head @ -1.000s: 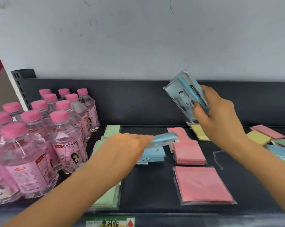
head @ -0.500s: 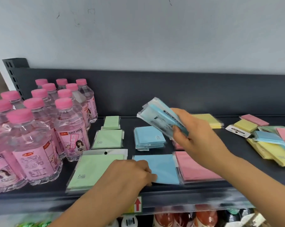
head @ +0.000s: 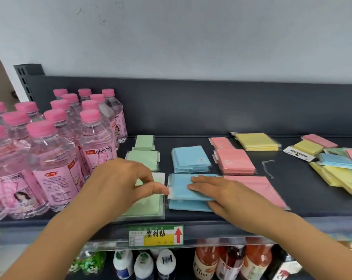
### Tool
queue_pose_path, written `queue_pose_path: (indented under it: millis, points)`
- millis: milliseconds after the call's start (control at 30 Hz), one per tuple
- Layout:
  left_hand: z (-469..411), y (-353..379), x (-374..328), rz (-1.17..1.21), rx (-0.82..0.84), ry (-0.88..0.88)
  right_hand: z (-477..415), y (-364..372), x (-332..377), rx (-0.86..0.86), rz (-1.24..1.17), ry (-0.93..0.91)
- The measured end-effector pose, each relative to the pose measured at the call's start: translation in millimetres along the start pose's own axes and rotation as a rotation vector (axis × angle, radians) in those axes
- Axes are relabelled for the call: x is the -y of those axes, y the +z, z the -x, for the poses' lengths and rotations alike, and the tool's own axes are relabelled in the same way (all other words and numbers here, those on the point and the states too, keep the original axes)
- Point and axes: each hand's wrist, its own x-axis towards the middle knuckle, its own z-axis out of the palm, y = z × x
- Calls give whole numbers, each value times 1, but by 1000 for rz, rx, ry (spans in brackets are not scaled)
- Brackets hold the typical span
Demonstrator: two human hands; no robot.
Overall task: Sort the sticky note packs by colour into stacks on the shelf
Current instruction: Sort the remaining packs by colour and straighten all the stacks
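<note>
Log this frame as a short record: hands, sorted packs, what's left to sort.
Left hand: fingertips at left edge of front blue stack; grip unclear
Right hand: flat on that stack
Sorted groups: green packs, back blue stack, pink packs, yellow packs
Unsorted: mixed pile, far right of shelf
Beside: bottles, left

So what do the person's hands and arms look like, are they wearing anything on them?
Nothing worn shows. The left hand and the right hand are bare, with no gloves, rings or watch visible. Both forearms are bare as well, with no sleeve, cuff or bracelet in view as far as the lower corners of the frame.
</note>
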Motion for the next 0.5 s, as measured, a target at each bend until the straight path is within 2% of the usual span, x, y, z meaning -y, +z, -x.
queue_pose_path:
  millis: [100,267,400,500]
  points:
    - [-4,3,-1,72,15,-16,-2,-1,-4,53,-78,8]
    - [-16,29,-6,85,324,73,-10,-11,-9,68,-252,52]
    - [-29,38,-14,88,434,98,-17,-18,-14,69,-249,130]
    - [-35,40,-14,78,495,77,-21,-22,-17,161,-232,222]
